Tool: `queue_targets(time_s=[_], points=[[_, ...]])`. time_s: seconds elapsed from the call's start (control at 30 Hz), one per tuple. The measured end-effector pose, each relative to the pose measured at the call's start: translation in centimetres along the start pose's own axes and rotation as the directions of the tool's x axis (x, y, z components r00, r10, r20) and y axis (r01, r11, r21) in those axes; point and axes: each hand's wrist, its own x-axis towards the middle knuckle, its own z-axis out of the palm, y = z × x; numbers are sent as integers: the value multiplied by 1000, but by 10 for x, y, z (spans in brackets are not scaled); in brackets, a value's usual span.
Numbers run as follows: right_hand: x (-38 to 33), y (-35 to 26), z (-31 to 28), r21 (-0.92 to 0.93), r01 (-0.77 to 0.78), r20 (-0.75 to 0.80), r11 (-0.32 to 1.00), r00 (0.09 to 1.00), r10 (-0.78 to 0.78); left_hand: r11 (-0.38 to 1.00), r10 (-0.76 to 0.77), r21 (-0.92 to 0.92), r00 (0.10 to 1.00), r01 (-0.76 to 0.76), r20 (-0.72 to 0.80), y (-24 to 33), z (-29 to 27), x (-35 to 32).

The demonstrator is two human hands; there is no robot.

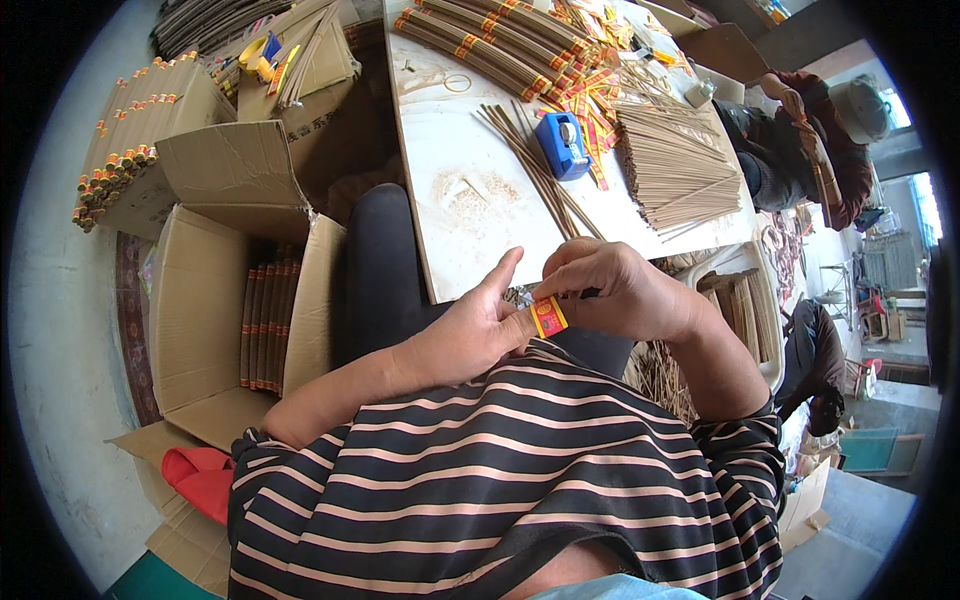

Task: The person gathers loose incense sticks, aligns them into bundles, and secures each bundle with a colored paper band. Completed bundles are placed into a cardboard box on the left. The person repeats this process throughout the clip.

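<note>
At frame centre, both hands, left (pixel 470 335) and right (pixel 615 290), pinched a red-and-yellow label (pixel 548 317) at the table (pixel 450 210) edge, keeping it taut.

A small red-and-yellow paper label (pixel 549 317) sits at frame centre, pinched between both hands. More red-and-yellow labels (pixel 590 105) lie scattered upper centre-right on the table. At left stands an open brown cardboard box (pixel 195 310); another open carton (pixel 190 115) sits upper left.
</note>
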Motion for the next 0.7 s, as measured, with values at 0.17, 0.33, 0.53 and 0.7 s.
queue_targets(time_s=[0.17,0.33,0.53,0.7], points=[[-3,4,6,-194,166,-85,967,979,-185,998,1,-57,999,1,38,-1,-4,-1],[-3,0,6,-331,228,-69,916,962,-265,999,15,-51,999,-13,36,-2,-4,0],[-4,4,8,-419,366,-74,831,898,-433,981,182,59,983,-184,36,-10,-8,0],[-4,10,10,-543,491,3,681,813,-583,999,50,-16,999,-51,-19,-1,-4,-3]])
